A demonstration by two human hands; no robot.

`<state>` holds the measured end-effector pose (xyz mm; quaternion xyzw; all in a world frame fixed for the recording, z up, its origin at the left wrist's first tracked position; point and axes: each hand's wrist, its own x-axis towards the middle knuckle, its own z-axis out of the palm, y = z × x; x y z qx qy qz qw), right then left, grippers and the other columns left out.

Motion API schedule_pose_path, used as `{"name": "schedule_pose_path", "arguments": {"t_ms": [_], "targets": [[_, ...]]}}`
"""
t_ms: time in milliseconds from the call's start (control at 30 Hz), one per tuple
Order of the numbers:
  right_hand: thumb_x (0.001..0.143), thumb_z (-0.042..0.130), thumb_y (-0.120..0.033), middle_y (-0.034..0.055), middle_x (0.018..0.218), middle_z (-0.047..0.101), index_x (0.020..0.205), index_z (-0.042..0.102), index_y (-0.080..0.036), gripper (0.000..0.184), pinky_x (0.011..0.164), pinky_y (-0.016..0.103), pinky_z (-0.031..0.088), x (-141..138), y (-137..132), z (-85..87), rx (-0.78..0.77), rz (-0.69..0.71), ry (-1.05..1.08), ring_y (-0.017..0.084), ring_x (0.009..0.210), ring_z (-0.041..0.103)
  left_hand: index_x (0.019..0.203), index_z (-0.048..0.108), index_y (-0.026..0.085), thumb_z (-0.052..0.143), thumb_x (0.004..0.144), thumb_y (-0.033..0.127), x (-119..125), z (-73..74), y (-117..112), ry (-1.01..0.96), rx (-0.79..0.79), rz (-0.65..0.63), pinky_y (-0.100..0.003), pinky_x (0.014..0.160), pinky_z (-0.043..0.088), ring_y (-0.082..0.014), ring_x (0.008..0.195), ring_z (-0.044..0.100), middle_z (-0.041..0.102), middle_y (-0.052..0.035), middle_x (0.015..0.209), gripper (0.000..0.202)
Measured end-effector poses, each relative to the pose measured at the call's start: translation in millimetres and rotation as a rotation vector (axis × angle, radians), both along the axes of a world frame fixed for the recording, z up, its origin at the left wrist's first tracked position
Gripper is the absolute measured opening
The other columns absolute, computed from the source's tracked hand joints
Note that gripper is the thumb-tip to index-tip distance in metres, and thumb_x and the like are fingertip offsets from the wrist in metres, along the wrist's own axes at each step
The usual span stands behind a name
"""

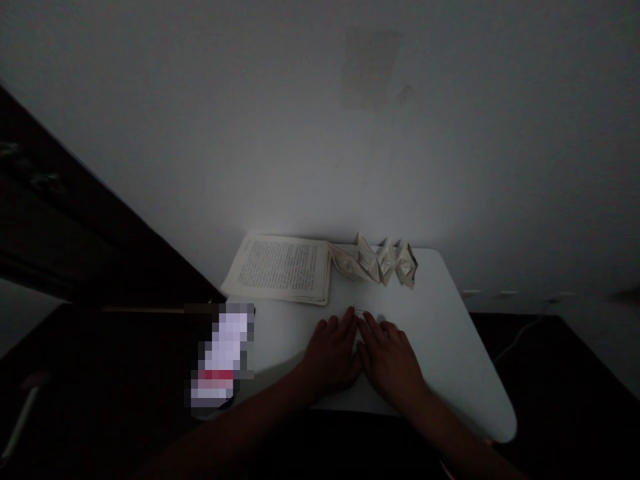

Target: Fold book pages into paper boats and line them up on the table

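My left hand (334,352) and my right hand (391,353) lie side by side on the white table (440,347). Between their fingertips shows a small bit of printed, folded paper (359,312), pressed against the tabletop by the fingers of both hands. Most of that paper is hidden under the fingers. Beyond my hands, several folded paper boats (367,261) made from printed pages stand in a row near the wall. To their left lies a stack of loose printed pages (280,268), its right edge meeting the nearest boat.
At the table's left edge rests a lit phone (223,353), its screen blurred out. A plain wall (300,147) rises directly behind the table. A dark door (60,220) is on the left, and a pale cable (520,337) runs near the floor at right. The room is dim.
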<state>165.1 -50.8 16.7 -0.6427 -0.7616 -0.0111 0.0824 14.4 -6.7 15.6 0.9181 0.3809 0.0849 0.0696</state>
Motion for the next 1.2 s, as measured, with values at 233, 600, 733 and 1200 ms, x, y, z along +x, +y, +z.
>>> {"name": "schedule_pose_path", "arguments": {"t_ms": [233,600,733,1200], "targets": [[0.090,0.037,-0.021,0.0082,0.138,0.046,0.134,0.043,-0.014,0.045,0.090,0.042,0.041,3,14,7.6,-0.029,0.038,0.002,0.028,0.109,0.048,0.138,0.030,0.009,0.043,0.079,0.039,9,7.1,16,0.066,-0.021,-0.046,-0.044,0.078,0.044,-0.0311,0.099,0.051,0.031,-0.0154,0.145,0.067],[0.092,0.031,-0.025,0.0098,0.137,0.046,0.132,0.045,-0.018,0.043,0.082,0.036,0.048,10,35,16.3,-0.092,-0.006,0.086,0.024,0.103,0.057,0.140,0.025,0.012,0.049,0.077,0.044,13,8.2,27,0.026,-0.108,-0.022,-0.040,0.081,0.047,-0.0283,0.098,0.057,0.026,-0.0159,0.147,0.074],[0.093,0.030,-0.029,0.0094,0.134,0.048,0.126,0.050,-0.019,0.040,0.082,0.033,0.049,25,47,18.5,-0.138,0.010,0.264,0.020,0.100,0.061,0.140,0.024,0.015,0.054,0.074,0.052,10,12.5,25,-0.020,-0.156,-0.005,-0.038,0.092,0.043,-0.0273,0.112,0.052,0.028,-0.0136,0.147,0.081],[0.083,0.054,-0.039,0.0106,0.111,0.064,0.107,0.062,-0.018,0.034,0.095,0.044,0.040,81,14,-3.5,-0.028,0.047,0.516,0.025,0.105,0.056,0.112,0.056,0.019,0.061,0.076,0.036,-22,17.4,-8,-0.249,-0.047,0.252,-0.041,0.091,0.043,-0.0246,0.104,0.052,0.055,-0.0100,0.113,0.040]]}}
